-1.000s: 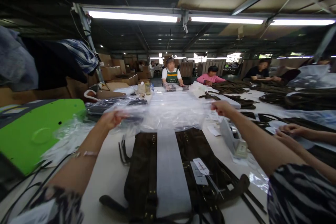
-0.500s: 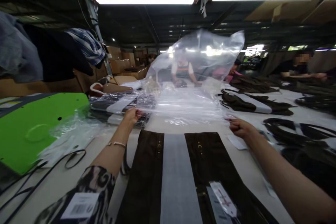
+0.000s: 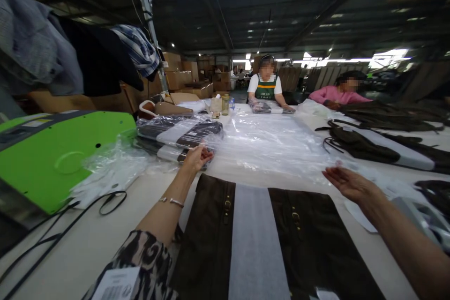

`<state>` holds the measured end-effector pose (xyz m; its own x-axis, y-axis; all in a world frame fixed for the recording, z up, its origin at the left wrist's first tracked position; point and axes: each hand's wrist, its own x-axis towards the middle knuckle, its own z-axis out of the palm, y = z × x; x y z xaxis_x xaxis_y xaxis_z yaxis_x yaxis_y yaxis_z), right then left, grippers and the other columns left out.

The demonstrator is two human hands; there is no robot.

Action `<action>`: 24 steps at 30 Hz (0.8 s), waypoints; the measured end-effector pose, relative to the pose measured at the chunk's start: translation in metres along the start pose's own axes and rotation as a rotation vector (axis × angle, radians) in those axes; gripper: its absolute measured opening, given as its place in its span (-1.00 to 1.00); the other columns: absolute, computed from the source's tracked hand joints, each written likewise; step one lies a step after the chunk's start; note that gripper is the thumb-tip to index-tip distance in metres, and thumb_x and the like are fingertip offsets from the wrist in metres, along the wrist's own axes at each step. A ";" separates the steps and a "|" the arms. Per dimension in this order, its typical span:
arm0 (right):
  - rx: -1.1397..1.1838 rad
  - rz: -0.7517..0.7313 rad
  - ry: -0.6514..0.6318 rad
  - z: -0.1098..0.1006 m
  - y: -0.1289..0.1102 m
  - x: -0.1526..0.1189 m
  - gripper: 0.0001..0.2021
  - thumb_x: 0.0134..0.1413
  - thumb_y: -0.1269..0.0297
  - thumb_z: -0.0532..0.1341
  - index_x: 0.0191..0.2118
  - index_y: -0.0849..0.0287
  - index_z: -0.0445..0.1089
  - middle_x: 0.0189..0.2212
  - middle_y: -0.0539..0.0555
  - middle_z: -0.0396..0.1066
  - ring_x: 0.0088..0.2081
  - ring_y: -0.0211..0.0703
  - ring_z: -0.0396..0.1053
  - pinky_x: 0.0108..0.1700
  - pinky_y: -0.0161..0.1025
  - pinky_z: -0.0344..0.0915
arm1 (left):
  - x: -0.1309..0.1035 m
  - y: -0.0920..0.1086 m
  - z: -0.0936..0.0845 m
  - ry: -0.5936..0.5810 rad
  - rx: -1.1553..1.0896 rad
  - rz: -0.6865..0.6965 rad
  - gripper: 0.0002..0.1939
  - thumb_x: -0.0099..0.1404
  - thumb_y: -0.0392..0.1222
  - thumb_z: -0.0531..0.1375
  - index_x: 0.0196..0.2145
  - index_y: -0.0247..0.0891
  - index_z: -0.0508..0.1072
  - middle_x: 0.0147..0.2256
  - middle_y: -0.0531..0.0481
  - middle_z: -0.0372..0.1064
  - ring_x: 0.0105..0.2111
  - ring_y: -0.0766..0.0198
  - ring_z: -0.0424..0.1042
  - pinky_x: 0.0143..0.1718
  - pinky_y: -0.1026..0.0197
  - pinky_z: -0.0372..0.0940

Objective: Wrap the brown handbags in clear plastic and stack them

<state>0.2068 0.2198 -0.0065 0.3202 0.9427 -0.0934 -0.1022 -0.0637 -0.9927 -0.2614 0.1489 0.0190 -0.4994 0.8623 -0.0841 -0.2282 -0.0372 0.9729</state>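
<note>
Beyond the buckled bag [image 3: 319, 234], clear plastic [image 3: 274, 140] is lying flat, no longer billowing, leaving the bag uncovered on the table [image 3: 98, 243]. Off its far-left corner, the left hand [image 3: 197, 157] is curling, any pinch unclear; off its far-right, the right hand [image 3: 351, 185] is spreading open.

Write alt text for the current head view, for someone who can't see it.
A person's left hand and right hand reach to either side of clear plastic spread on a pale table, beyond a dark bag with a whitish strip. Plastic-wrapped bundles and a green machine are on the left; two people are farther back.
</note>
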 end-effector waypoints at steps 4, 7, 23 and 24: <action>-0.375 -0.042 -0.023 0.005 0.024 -0.027 -0.72 0.19 0.12 0.20 -0.49 0.12 0.23 -0.53 0.05 0.41 -0.39 -0.10 0.47 -0.20 -0.13 0.45 | -0.034 -0.038 -0.011 -0.015 0.355 0.156 -0.70 0.18 -0.01 0.28 -0.53 -0.22 0.32 -0.52 0.05 0.31 -0.24 0.09 0.43 -0.07 0.08 0.30; -1.055 -0.281 -0.076 0.014 0.052 -0.050 -0.64 0.20 0.01 0.15 -0.51 0.13 0.25 -0.51 0.14 0.42 -0.32 0.03 0.45 -0.19 -0.10 0.34 | -0.052 -0.069 -0.027 -0.027 1.017 0.368 -0.78 0.33 -0.09 0.10 -0.39 -0.24 0.41 -0.30 -0.14 0.44 -0.10 0.02 0.39 0.02 0.04 0.22; -1.211 -0.274 -0.228 -0.011 0.073 -0.047 -0.51 0.22 -0.11 -0.21 -0.45 0.06 0.28 -0.44 0.16 0.48 -0.31 0.09 0.45 -0.21 -0.10 0.29 | -0.051 -0.058 -0.067 -0.235 1.524 0.253 -0.61 0.40 0.03 -0.07 -0.06 -0.01 0.51 -0.09 -0.08 0.54 -0.07 -0.04 0.48 -0.01 -0.01 0.27; -1.189 -0.288 -0.204 -0.012 0.075 -0.049 -0.49 0.21 -0.13 -0.21 -0.42 0.05 0.30 -0.41 0.18 0.49 -0.28 0.12 0.46 -0.20 -0.08 0.31 | -0.050 -0.060 -0.069 -0.257 1.503 0.251 -0.60 0.39 0.01 -0.06 -0.03 -0.01 0.50 -0.05 -0.08 0.52 -0.01 -0.04 0.46 0.04 -0.01 0.25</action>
<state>0.1953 0.1652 -0.0769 0.0261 0.9985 0.0473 0.8991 -0.0028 -0.4377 -0.2802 0.0729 -0.0502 -0.2066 0.9784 -0.0058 0.9384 0.1999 0.2820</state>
